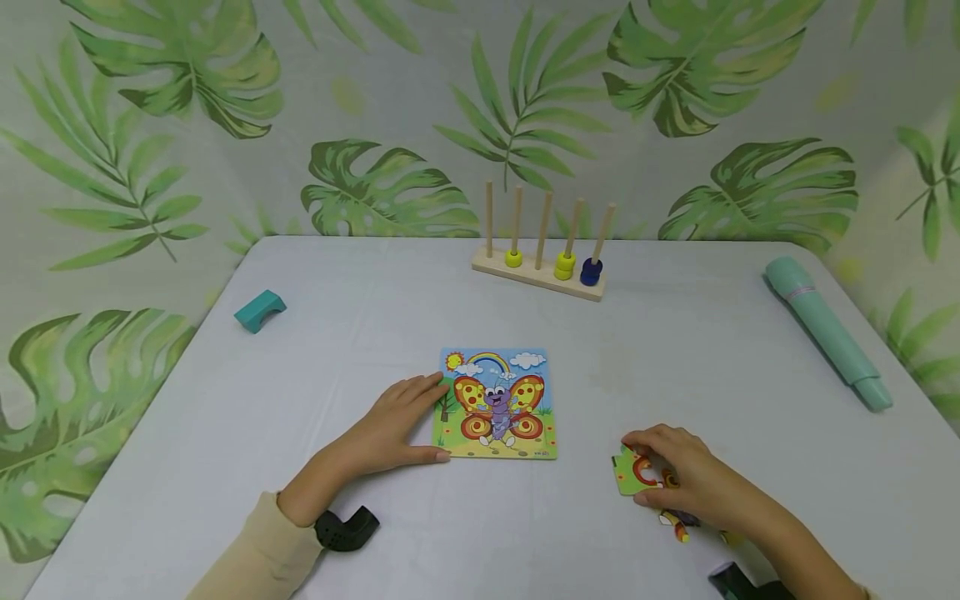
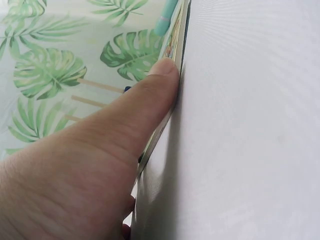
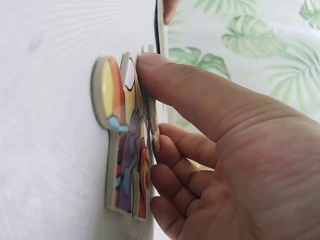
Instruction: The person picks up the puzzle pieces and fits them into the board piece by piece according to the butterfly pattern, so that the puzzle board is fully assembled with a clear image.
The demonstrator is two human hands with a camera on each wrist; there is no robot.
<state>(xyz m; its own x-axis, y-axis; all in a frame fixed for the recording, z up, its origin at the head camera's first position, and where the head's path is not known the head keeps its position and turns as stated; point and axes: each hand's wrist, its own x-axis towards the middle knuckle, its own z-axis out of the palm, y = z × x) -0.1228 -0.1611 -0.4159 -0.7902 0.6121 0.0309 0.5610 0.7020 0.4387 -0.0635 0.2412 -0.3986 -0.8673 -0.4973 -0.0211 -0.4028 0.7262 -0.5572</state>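
A square butterfly picture puzzle lies flat on the white table. My left hand rests along its left side, fingers on the left edge and the thumb near the lower left corner. In the left wrist view the thumb lies against the board's thin edge. To the right, my right hand pinches a green puzzle piece with a red and orange curl. Other loose puzzle pieces lie beneath that hand, overlapping, partly hidden by it in the head view.
A wooden peg stand with yellow and dark blue rings is at the back. A teal arch block lies at the far left. Along the right edge lies a mint-green cylindrical object. Leaf-patterned cloth hangs behind the table.
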